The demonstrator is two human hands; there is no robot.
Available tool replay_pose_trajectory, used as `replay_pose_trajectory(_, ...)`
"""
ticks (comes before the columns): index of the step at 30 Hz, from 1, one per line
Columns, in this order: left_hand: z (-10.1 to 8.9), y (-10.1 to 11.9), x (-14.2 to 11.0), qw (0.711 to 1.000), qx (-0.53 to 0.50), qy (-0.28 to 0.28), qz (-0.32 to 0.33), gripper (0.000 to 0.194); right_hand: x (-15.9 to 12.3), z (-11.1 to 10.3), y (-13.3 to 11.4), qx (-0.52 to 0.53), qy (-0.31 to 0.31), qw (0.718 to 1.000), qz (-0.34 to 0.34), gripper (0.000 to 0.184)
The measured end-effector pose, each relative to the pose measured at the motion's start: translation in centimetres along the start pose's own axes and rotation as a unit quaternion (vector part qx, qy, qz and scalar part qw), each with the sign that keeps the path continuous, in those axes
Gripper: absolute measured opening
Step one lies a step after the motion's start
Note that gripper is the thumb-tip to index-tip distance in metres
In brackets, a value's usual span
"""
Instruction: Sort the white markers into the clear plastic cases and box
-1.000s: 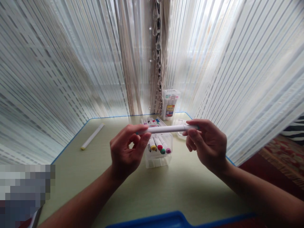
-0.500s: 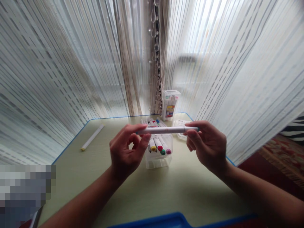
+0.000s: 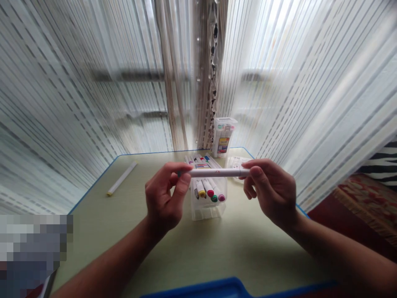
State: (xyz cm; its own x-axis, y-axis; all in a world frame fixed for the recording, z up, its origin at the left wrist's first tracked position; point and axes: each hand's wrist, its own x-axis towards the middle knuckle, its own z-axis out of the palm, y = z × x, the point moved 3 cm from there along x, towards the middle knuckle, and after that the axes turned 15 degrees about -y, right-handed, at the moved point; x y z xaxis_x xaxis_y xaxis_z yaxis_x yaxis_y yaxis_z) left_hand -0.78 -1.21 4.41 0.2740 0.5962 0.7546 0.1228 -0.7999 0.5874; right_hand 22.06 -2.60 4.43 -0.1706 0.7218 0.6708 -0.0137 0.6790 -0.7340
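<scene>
I hold a white marker (image 3: 217, 172) level above the table, one end in each hand. My left hand (image 3: 164, 198) pinches its left end between thumb and fingers. My right hand (image 3: 269, 190) is closed round its right end. Just behind and below the marker lies a clear plastic box (image 3: 208, 207) on its side, with several markers in it, their yellow, red, green and purple caps facing me.
A single white marker with a yellow cap (image 3: 120, 179) lies on the pale green table (image 3: 217, 252) at the left. An upright clear marker case (image 3: 223, 137) stands at the back edge, a clear lid (image 3: 236, 162) beside it. Striped curtains surround the table.
The marker and both hands stayed nearly in place; my left fingers shifted their pinch on the left end. The camera tilted slightly.
</scene>
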Motion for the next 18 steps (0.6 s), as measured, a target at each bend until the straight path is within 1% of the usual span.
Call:
replay_pose_trajectory(5,-0.09,-0.19,-0.07,1.000,0.007,0.005,-0.028,0.015,-0.04,0.03,-0.09,0.002,-0.004,1.000,-0.006,0.015)
replay_pose_trajectory(11,-0.20,-0.49,-0.16,0.999,0.000,0.015,-0.041,0.016,-0.20,0.17,-0.30,-0.008,-0.014,1.000,-0.004,0.022)
replay_pose_trajectory(14,-0.16,-0.60,-0.10,0.999,-0.012,0.020,-0.039,0.016,-0.31,0.21,-0.21,-0.004,-0.012,1.000,0.006,0.023)
replay_pose_trajectory(18,0.00,-0.43,0.07,0.999,-0.020,0.025,-0.019,0.017,-0.23,0.15,-0.03,-0.004,-0.007,1.000,0.008,0.017)
